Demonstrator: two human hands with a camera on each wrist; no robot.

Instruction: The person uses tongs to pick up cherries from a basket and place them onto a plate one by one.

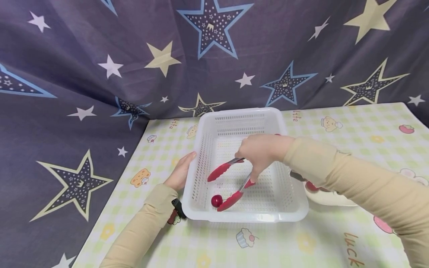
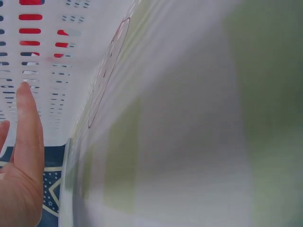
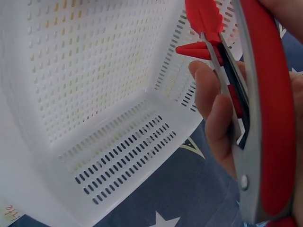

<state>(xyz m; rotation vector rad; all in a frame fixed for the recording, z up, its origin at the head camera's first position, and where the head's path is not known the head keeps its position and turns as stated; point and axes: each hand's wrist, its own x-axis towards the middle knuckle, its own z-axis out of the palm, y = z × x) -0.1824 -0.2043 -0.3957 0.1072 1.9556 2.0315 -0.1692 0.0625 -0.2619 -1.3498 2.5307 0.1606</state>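
Note:
A white perforated plastic basket (image 1: 246,217) stands on the table. Inside it, near the front left corner, lies a dark red cherry (image 1: 216,201), its stem beside the lower red tip of a pair of tongs (image 1: 231,201). My right hand (image 1: 259,150) grips these metal tongs with red tips and handles, above the basket floor. The tongs' two tips are spread wide, nothing pinched between them. My left hand (image 1: 181,172) rests against the basket's left outer side; in the left wrist view its fingers (image 2: 29,127) are straight along the wall.
Right of the basket, a pale dish (image 1: 335,199) with something red in it is partly hidden under my right sleeve. A checked tablecloth (image 1: 268,245) covers the table. Behind hangs a dark curtain (image 1: 134,44) with stars.

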